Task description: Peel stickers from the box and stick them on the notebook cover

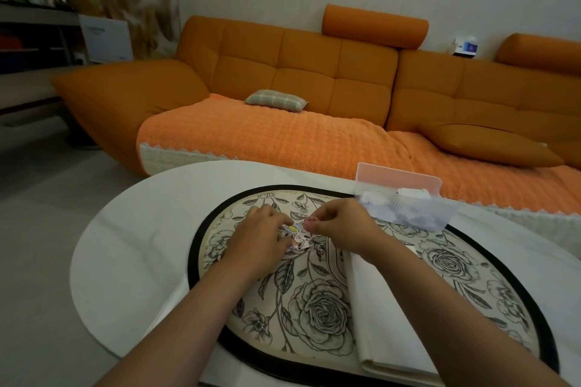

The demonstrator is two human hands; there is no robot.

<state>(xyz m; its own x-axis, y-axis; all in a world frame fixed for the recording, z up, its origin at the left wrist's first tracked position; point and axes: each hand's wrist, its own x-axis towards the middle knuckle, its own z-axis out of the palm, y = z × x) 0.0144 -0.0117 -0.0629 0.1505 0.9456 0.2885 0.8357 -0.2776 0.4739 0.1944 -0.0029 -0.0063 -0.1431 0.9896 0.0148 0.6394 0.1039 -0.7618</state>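
Observation:
A small cartoon sticker (295, 236) sits between my two hands above the floral mat (317, 311). My left hand (261, 231) holds its left side with curled fingers. My right hand (339, 225) pinches a small piece at the sticker's upper right edge between thumb and finger. A clear plastic box (405, 201) with an upright pinkish lid holds several white sticker sheets at the mat's far right. The white notebook (382, 305) lies shut on the mat under my right forearm.
The mat lies on a round white table (132, 248). An orange sofa (314, 78) with a plaid cushion (276, 100) stands just beyond the table. Shelves and a white box are at the far left.

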